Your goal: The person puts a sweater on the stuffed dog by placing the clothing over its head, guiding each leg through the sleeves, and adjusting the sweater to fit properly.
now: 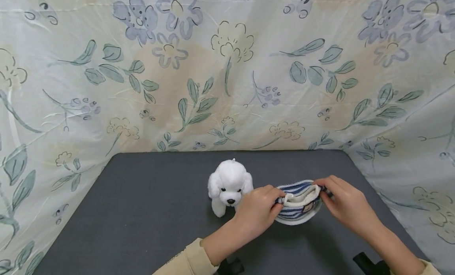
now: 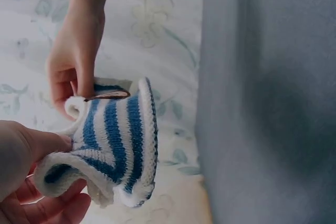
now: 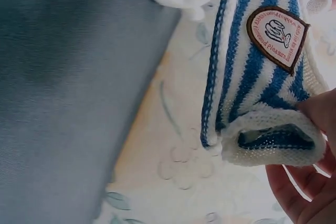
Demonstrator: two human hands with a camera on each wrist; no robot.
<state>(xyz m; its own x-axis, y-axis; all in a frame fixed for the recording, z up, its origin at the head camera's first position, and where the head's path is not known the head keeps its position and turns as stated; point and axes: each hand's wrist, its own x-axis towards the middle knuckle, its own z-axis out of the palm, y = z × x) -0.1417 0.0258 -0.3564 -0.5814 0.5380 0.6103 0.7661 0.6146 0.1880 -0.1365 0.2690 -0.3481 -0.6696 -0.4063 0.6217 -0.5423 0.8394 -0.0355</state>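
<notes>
A small blue-and-white striped knitted sweater (image 1: pixel 296 215) is held up between both hands above the dark table. My left hand (image 1: pixel 258 207) pinches it at one short sleeve, thumb on top, and my right hand (image 1: pixel 350 202) pinches the opposite sleeve. The rolled white neck opening faces up toward the head camera. In the right wrist view a shield-shaped patch (image 3: pixel 278 38) with a printed figure shows on the knit, and an open sleeve cuff (image 3: pixel 273 142) lies by the right fingers. A white plush dog (image 1: pixel 231 184) stands just left of the sweater, partly hidden behind my left hand.
The dark grey table (image 1: pixel 142 211) spreads under the hands. Floral cloth (image 1: pixel 227 89) hangs behind it and along both sides. Black wrist mounts (image 1: pixel 371 263) show near the bottom edge.
</notes>
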